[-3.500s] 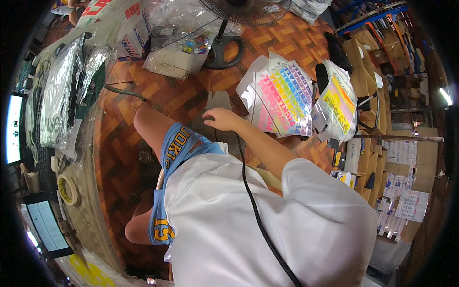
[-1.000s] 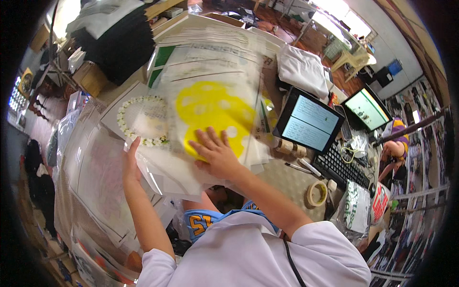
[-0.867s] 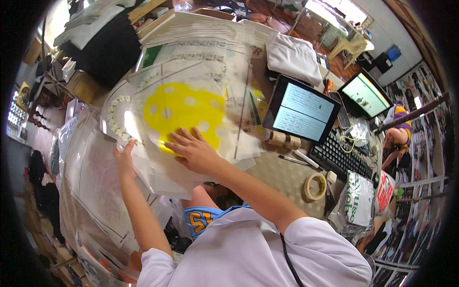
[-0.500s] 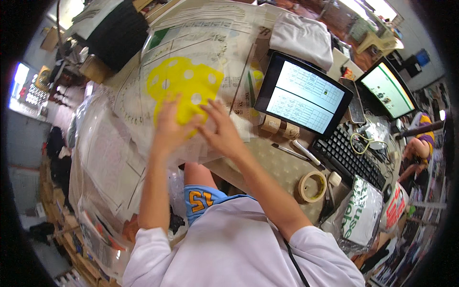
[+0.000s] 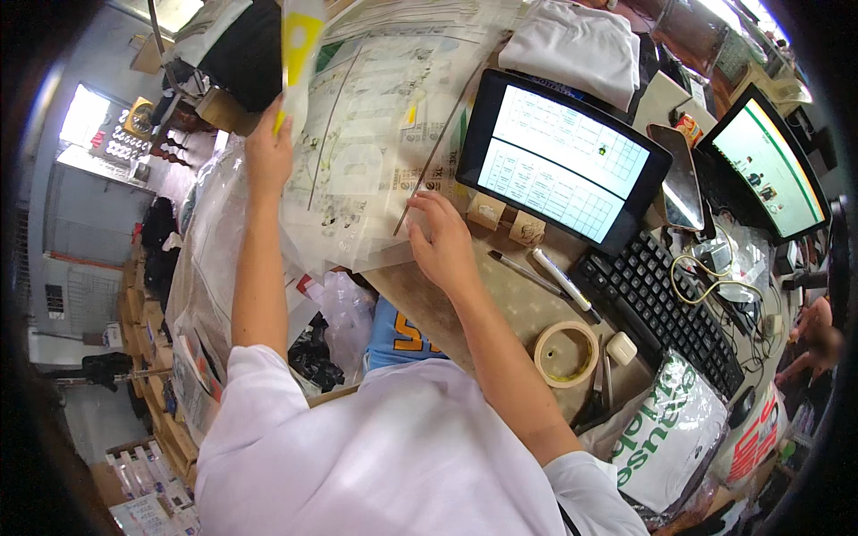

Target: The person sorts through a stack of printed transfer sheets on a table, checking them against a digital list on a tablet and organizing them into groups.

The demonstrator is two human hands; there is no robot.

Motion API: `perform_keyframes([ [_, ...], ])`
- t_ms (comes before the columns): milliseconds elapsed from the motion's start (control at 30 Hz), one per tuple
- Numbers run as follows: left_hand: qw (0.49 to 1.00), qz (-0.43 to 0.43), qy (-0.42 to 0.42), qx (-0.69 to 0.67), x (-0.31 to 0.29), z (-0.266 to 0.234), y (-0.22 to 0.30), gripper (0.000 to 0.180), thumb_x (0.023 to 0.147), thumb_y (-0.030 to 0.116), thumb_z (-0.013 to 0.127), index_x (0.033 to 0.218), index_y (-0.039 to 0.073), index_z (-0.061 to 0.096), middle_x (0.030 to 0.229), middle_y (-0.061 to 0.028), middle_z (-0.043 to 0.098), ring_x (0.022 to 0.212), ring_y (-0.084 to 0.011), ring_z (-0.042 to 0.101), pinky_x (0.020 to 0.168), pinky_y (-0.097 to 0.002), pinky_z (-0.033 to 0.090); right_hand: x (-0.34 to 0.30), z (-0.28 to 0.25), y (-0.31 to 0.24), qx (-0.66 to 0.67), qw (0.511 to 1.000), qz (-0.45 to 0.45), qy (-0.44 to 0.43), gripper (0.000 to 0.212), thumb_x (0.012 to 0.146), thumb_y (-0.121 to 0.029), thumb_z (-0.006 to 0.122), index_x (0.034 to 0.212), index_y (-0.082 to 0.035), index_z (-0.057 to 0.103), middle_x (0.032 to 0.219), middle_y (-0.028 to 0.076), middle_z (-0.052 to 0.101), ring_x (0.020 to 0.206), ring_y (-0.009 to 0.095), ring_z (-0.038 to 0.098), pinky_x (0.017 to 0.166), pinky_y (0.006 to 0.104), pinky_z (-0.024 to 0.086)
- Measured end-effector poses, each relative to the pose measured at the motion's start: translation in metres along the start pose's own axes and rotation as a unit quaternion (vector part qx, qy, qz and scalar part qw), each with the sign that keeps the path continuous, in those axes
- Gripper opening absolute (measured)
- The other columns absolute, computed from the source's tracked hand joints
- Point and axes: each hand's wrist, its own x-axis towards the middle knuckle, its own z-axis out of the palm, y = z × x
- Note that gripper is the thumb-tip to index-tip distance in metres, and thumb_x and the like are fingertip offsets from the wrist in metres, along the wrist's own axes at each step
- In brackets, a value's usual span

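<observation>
My left hand [image 5: 265, 147] is raised and grips a clear plastic packet with a yellow sheet inside [image 5: 298, 55], held edge-on and upright. My right hand [image 5: 440, 239] rests with spread fingers on a stack of clear plastic packets [image 5: 366, 152] on the desk, near the stack's lower right corner. A thin stick [image 5: 435, 152] lies slanted across the stack just above that hand.
A tablet [image 5: 561, 158] leans on small blocks to the right, with a second screen [image 5: 770, 165] beyond it. A black keyboard [image 5: 661, 308], two pens [image 5: 545, 275], a tape roll [image 5: 567, 354], scissors and a printed bag [image 5: 672, 432] lie on the desk. More packets hang at the left.
The yellow packet, which lay flat under both hands, is now lifted upright by my left hand. My right hand has let it go and dropped onto the stack.
</observation>
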Motion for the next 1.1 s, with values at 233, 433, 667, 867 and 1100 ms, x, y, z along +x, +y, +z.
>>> perform_keyframes([
  [233,0.942,-0.075,-0.297,0.137,-0.024,0.062,0.038,0.077,0.089,0.045,0.062,0.152,0.031,0.021,0.145,-0.0247,0.040,0.129,-0.0434,0.045,0.107,-0.0449,0.037,-0.001,-0.012,-0.003,-0.027,0.999,-0.003,-0.016,0.029,0.084,-0.010,0.061,0.112,-0.003,0.062,0.124,0.016,0.058,0.112,0.036,0.057,0.094,0.0404,0.047],
  [433,0.955,-0.050,-0.260,0.137,-0.061,0.084,0.041,0.072,0.085,0.062,0.058,0.140,0.016,0.049,0.137,-0.0304,0.047,0.129,-0.0432,0.045,0.107,-0.0441,0.036,-0.001,-0.013,-0.001,-0.042,0.999,-0.007,-0.032,0.028,0.083,-0.008,0.062,0.111,-0.003,0.062,0.121,0.016,0.058,0.112,0.036,0.057,0.094,0.0408,0.047],
  [667,0.896,-0.341,-0.276,-0.075,-0.023,0.057,-0.021,0.064,0.091,0.054,0.058,0.120,-0.004,0.061,0.111,-0.0241,0.064,0.104,-0.0324,0.060,0.092,-0.0376,0.044,-0.003,-0.007,0.002,-0.069,0.997,0.004,-0.034,0.031,0.085,-0.010,0.063,0.115,-0.005,0.061,0.125,0.016,0.057,0.114,0.036,0.056,0.094,0.0410,0.047],
  [867,0.940,-0.259,-0.082,-0.204,-0.019,0.036,-0.031,0.051,0.094,0.041,0.057,0.128,0.003,0.057,0.121,-0.0232,0.060,0.110,-0.0324,0.058,0.093,-0.0373,0.044,-0.001,-0.001,-0.006,-0.089,0.996,0.012,-0.021,0.041,0.086,-0.014,0.064,0.125,-0.005,0.054,0.134,0.020,0.051,0.119,0.039,0.052,0.099,0.0431,0.044],
  [1100,0.973,0.094,-0.160,0.137,-0.038,0.078,0.025,0.050,0.089,0.035,0.062,0.136,0.023,0.053,0.132,-0.0235,0.052,0.117,-0.0359,0.055,0.093,-0.0409,0.048,0.021,0.048,-0.016,-0.284,0.956,0.046,0.058,0.052,0.081,-0.020,0.069,0.128,-0.005,0.051,0.132,0.024,0.051,0.121,0.044,0.044,0.102,0.0477,0.037],
])
